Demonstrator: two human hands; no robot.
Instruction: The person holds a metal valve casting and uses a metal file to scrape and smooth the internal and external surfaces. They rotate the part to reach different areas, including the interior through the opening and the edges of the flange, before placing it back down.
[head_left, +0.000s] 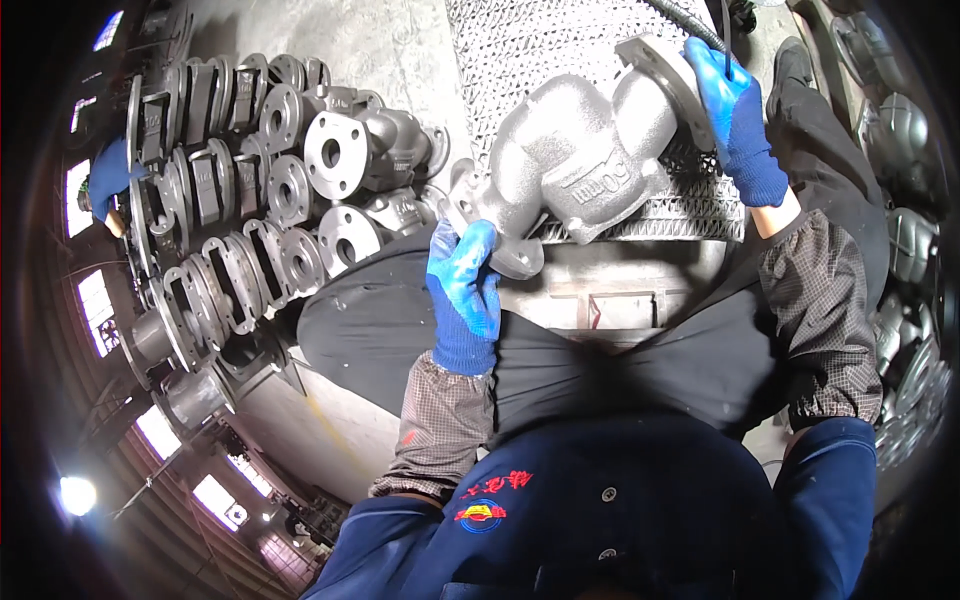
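Note:
A silver-grey cast valve body with raised markings rests tilted over a perforated metal bench top in front of me. My left hand, in a blue coated glove, closes around the flange at its lower left end. At the upper right end, my right hand, gloved the same way, grips the rim of the round flange. The fingers of the right hand lie partly behind that flange. A dark ribbed hose passes just above it.
Several flanged castings stand in rows on the left. More grey castings lie along the right edge. My black-trousered legs straddle the bench. A co-worker's blue sleeve shows at far left.

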